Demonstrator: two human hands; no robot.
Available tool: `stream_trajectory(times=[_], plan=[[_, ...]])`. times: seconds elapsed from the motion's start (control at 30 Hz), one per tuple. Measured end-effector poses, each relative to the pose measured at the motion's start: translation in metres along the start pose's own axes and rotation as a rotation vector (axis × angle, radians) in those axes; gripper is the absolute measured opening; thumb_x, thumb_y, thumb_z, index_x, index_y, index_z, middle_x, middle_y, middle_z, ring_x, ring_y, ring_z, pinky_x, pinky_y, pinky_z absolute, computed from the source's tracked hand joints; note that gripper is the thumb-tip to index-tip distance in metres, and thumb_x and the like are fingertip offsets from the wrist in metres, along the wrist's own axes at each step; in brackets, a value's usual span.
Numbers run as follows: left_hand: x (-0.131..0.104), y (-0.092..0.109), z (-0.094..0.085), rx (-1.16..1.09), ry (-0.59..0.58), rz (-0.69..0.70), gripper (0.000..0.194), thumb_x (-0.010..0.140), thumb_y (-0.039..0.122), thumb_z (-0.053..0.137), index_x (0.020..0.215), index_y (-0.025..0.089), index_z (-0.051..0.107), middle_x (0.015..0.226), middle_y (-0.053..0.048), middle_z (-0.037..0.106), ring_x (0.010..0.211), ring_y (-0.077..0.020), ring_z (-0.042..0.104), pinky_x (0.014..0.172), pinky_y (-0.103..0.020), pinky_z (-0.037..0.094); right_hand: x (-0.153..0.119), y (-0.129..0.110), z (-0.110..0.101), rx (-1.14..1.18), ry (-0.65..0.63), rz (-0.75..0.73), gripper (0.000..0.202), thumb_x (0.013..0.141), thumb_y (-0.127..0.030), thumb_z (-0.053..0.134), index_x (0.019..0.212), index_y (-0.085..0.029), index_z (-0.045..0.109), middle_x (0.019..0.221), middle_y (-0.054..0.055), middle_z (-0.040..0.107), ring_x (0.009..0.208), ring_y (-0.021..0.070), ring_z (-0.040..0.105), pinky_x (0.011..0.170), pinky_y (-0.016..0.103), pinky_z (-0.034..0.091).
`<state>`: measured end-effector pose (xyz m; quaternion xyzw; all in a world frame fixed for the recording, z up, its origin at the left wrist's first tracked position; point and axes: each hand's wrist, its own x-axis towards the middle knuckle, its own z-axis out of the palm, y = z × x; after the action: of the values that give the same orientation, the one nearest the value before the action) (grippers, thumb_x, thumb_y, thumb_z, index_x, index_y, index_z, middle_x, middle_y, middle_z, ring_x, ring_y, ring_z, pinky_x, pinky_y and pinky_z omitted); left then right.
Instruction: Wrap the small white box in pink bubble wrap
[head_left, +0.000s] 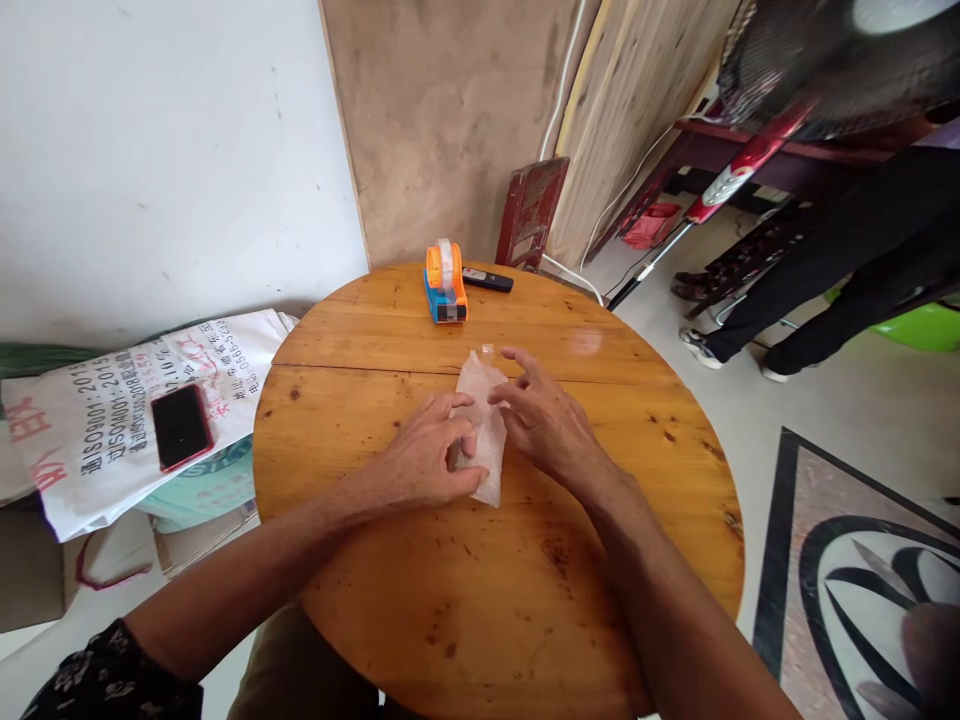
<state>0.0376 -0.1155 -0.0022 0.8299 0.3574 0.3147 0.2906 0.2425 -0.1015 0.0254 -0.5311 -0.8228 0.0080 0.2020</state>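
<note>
A whitish, see-through piece of wrap [484,425], perhaps bubble wrap, lies lengthwise on the round wooden table [360,340]. My left hand [431,450] rests over its left side, with fingers bent and the thumb apart from them. From the right, my right hand [544,415] reaches over the wrap's upper right edge, its fingers curved and spread. Neither hand grips the wrap. A small clear strip [487,349], which looks like tape, is just beyond the wrap's far tip. Farther back stands an orange and blue tape dispenser [446,282].
Beside the dispenser lies a black remote control [489,279]. At left, a phone [181,427] rests on a printed white sack [112,430]. A red chair [532,210] stands behind the table. To the right are a standing fan [739,170] and a person's legs [817,260].
</note>
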Motion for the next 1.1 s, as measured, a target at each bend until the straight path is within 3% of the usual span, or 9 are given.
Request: stream_trajectory(times=[0.13,0.27,0.4,0.6,0.9,1.1], plan=[[0.003,0.004,-0.002,-0.028,-0.052,-0.046,0.018,0.071,0.019,0.071,0.075,0.020,0.053,0.140,-0.014,0.054,0.128,-0.0314,0.053,0.096,-0.045,0.049,-0.008,0.009,0.000,0.011,0.155,-0.019,0.018,0.086,-0.011,0.052,0.090,-0.020,0.067,0.149,0.015,0.046,0.087,0.0192,0.065,0.063,0.032,0.052],[0.006,0.006,-0.003,-0.082,-0.085,-0.068,0.021,0.070,0.017,0.070,0.074,0.020,0.050,0.141,-0.015,0.054,0.129,-0.0301,0.053,0.099,-0.044,0.048,-0.007,0.010,0.007,0.017,0.231,-0.048,0.014,0.088,-0.013,0.053,0.089,-0.020,0.066,0.143,0.016,0.051,0.081,0.0178,0.066,0.060,0.030,0.051],[0.006,0.005,0.000,-0.128,-0.089,-0.070,0.022,0.071,0.016,0.069,0.075,0.020,0.048,0.136,-0.015,0.058,0.127,-0.0290,0.055,0.097,-0.043,0.048,-0.003,0.008,0.016,0.009,0.248,-0.022,0.015,0.088,-0.015,0.053,0.090,-0.020,0.067,0.141,0.015,0.054,0.082,0.0183,0.067,0.058,0.029,0.050],[0.006,0.005,0.001,-0.115,-0.095,-0.082,0.022,0.070,0.017,0.069,0.075,0.020,0.047,0.129,-0.014,0.060,0.121,-0.0300,0.058,0.093,-0.043,0.050,-0.001,0.013,0.026,0.031,0.208,-0.066,0.027,0.084,-0.012,0.053,0.101,-0.023,0.070,0.142,0.012,0.054,0.087,0.0191,0.066,0.071,0.034,0.055],[0.008,-0.001,0.001,-0.071,-0.081,-0.006,0.022,0.069,0.018,0.070,0.073,0.021,0.048,0.135,-0.015,0.058,0.132,-0.0300,0.050,0.103,-0.047,0.045,-0.004,0.015,0.013,0.035,0.337,-0.100,0.017,0.090,-0.016,0.054,0.093,-0.021,0.070,0.138,0.014,0.056,0.095,0.0223,0.065,0.085,0.042,0.055],[0.010,-0.001,0.002,-0.063,-0.080,0.014,0.020,0.070,0.020,0.069,0.073,0.021,0.049,0.134,-0.015,0.060,0.134,-0.0309,0.049,0.107,-0.048,0.042,-0.003,0.016,0.018,0.083,0.324,-0.140,0.017,0.093,-0.019,0.053,0.094,-0.021,0.070,0.138,0.014,0.056,0.097,0.0217,0.065,0.084,0.041,0.055]])
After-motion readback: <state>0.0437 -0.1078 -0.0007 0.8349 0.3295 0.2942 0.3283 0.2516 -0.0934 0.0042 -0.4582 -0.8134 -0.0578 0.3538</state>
